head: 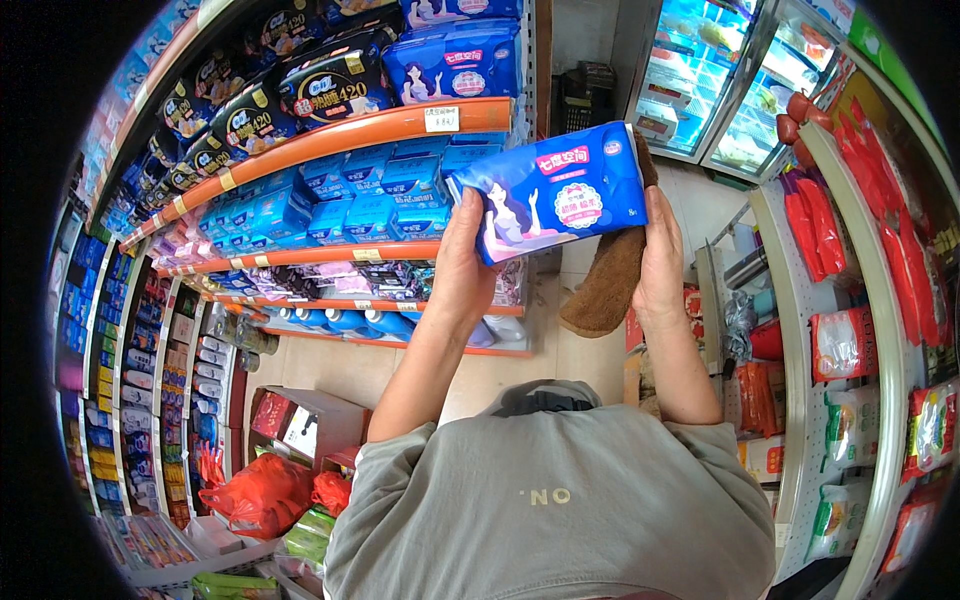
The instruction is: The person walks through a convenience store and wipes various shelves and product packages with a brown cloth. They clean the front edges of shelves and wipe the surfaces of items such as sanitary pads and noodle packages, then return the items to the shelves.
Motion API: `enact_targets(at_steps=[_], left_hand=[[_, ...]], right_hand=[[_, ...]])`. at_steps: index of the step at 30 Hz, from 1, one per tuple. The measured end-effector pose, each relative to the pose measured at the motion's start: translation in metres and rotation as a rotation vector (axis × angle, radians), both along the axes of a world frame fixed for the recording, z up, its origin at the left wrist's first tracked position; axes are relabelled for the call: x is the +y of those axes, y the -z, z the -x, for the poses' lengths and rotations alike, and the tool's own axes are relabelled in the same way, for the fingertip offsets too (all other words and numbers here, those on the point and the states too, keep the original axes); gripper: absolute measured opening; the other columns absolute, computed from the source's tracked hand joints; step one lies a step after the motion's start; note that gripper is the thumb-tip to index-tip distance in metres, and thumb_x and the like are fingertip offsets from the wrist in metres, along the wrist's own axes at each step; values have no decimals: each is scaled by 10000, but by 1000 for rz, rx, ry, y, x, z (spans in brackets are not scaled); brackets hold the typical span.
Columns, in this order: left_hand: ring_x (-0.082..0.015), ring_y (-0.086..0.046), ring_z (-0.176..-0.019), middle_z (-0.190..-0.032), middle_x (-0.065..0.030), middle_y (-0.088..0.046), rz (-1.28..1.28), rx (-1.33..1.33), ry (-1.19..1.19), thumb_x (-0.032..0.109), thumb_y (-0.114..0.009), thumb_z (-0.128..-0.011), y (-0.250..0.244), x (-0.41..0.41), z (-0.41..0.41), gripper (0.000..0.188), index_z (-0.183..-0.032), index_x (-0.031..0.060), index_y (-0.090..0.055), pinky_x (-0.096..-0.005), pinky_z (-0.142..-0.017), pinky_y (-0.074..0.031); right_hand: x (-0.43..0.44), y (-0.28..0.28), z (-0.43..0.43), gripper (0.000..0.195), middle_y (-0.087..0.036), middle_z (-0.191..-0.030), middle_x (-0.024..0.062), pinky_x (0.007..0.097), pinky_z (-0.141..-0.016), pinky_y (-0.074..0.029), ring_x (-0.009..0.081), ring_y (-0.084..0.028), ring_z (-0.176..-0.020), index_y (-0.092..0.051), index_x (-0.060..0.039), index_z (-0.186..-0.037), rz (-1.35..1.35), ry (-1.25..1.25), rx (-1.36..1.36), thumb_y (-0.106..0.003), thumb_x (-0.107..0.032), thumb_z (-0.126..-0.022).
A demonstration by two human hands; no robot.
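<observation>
A blue soft pack of sanitary pads (pixel 551 191) is held up level with the shelf, tilted, its printed front towards the camera. My left hand (pixel 466 259) grips its left end, thumb on the front edge. At the pack's right end is my right hand (pixel 660 251), holding a brown fluffy cloth (pixel 604 289) that hangs down behind and below the pack. Matching blue packs (pixel 457 64) stand on the shelf just beyond, beside black packs of pads (pixel 334 82).
Orange-edged shelves (pixel 322 146) hold light-blue packs (pixel 412 180) and, lower, blue bottles (pixel 390 324). Behind at right stands a lit glass-door fridge (pixel 697 82). Another shelf rack (pixel 795 420) runs along the right. A cardboard box (pixel 322 420) and red plastic bags (pixel 262 491) sit at lower left.
</observation>
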State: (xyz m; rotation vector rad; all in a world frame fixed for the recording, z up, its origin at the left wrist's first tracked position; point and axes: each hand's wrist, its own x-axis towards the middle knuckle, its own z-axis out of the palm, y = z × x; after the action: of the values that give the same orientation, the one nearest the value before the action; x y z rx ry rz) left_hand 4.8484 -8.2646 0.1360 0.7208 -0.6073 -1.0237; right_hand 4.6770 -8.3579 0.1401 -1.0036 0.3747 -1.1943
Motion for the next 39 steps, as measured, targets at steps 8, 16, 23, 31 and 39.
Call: enact_targets(at_steps=[8, 16, 23, 31, 39], left_hand=[[-298, -568, -1204, -1325, -108, -556, 23, -55, 53, 235, -590, -877, 2, 6, -7, 575, -1395, 77, -396, -534, -951, -501], [-198, -600, -1115, -1235, -65, -597, -21, -47, -45, 165, -635, -872, 2, 8, -7, 508, -1342, 105, -452, -360, -922, -510], [-259, -664, -993, -1112, -128, -640, 57, 70, -30, 127, -572, -900, -1, 6, -13, 281, -1169, 62, -525, -387, -871, -571], [-247, -620, -1126, -1225, -104, -606, 72, 9, -47, 203, -596, -899, -12, 15, -23, 452, -1313, 80, -463, -440, -917, -544], [-220, -610, -1131, -1203, -51, -622, 20, 0, -68, 198, -618, -876, -7, 13, -20, 450, -1299, 132, -482, -450, -931, -505]], right_hand=[[-12, 13, -1, 436, -602, -1213, 74, 286, -938, -472, 148, -580, -1093, -463, -3, -1351, -25, 109, 62, -501, -288, -1024], [12, -4, 9, 425, -583, -1194, 199, 415, -906, -488, 362, -582, -1073, -624, -26, -1241, 1212, 861, 554, -684, -132, -834], [54, 23, -19, 407, -541, -1213, 81, 299, -622, -532, 208, -560, -747, -671, -138, -1181, 1541, 588, 683, -645, -114, -775], [46, 27, -1, 333, -623, -1128, 120, 360, -841, -528, 299, -635, -964, -658, -88, -1170, 1125, -58, 601, -669, -108, -837], [-9, 32, 13, 539, -622, -1192, 135, 300, -939, -455, 171, -580, -1072, -508, 27, -1299, 187, -270, 340, -677, -321, -924]])
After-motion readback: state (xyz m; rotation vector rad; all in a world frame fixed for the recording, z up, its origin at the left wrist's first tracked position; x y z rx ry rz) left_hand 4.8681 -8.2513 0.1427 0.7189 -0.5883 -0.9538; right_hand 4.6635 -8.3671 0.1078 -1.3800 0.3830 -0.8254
